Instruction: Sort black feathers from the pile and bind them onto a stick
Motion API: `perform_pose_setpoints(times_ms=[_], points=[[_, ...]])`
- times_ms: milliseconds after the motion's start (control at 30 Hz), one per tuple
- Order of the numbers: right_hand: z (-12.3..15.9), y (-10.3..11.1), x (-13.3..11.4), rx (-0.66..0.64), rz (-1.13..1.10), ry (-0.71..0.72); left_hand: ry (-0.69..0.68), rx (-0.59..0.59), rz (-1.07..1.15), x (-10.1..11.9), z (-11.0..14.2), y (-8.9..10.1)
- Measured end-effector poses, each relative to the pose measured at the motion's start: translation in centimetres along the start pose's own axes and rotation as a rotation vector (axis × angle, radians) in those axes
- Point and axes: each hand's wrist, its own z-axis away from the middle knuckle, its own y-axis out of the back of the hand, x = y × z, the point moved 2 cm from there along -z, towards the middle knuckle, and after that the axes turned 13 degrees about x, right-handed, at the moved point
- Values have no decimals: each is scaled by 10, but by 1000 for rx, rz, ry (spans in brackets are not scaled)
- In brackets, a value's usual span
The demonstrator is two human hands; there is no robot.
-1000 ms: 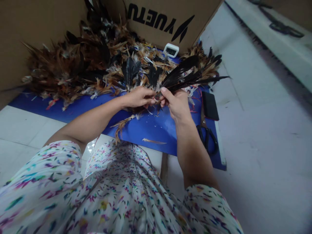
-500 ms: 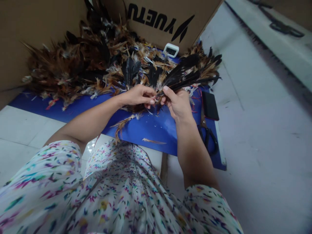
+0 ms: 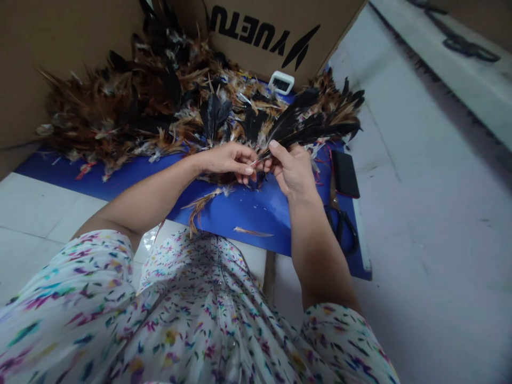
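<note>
My right hand (image 3: 294, 169) is closed around the lower part of a bunch of black feathers (image 3: 294, 121), its thumb pressed along the quills. The plumes fan up and to the right. My left hand (image 3: 232, 160) meets it at the quill ends, thumb and fingertips pinched there, with a bit of something reddish and thin showing at the tips. The exact grip of the left fingers is partly hidden. Beneath both hands lies the blue board (image 3: 256, 205), with a small brown feather tuft (image 3: 200, 205) and a single brown feather (image 3: 253, 232) on it.
A large heap of brown and black feathers (image 3: 120, 106) fills the board's far side, against cardboard boxes (image 3: 256, 58). A white timer (image 3: 281, 83) stands at the back. On the right lie a black phone-like slab (image 3: 346, 173) and black-handled scissors (image 3: 340, 226).
The long feather that stuck out to the right now sits closer within the bunch. My left hand shifts slightly at the quill ends, its fingers lower and nearer the right hand.
</note>
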Motion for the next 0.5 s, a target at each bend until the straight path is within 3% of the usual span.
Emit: perform_pose_setpoints(times_ms=[200,500], points=[[0,-1,0,10,-10,-17,18,-17,68,-2,0,-2],[1,-2,0,-13,-38,-61,49,48,142,-4,1,-3]])
